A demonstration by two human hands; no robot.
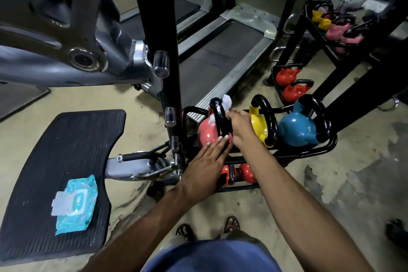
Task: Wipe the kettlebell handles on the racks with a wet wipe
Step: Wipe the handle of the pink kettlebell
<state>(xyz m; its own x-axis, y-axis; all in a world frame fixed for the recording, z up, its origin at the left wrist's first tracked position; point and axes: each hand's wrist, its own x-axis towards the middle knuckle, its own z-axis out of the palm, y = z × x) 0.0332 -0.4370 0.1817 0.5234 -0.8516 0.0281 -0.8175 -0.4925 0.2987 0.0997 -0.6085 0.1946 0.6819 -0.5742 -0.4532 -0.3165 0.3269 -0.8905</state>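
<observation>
A pink kettlebell with a black handle stands at the left end of the black rack. My right hand pinches a white wet wipe against the handle's right side. With its fingers straight, my left hand presses on the pink kettlebell's lower body. A yellow kettlebell and a blue kettlebell sit to the right on the same rack. Two red kettlebells lie on the shelf below, partly hidden by my arms.
A teal wet wipe pack lies on a black rubber footplate at the left. A black upright post and grey machine frame stand close to the left. A mirror behind reflects the racks and red kettlebells. A treadmill lies beyond.
</observation>
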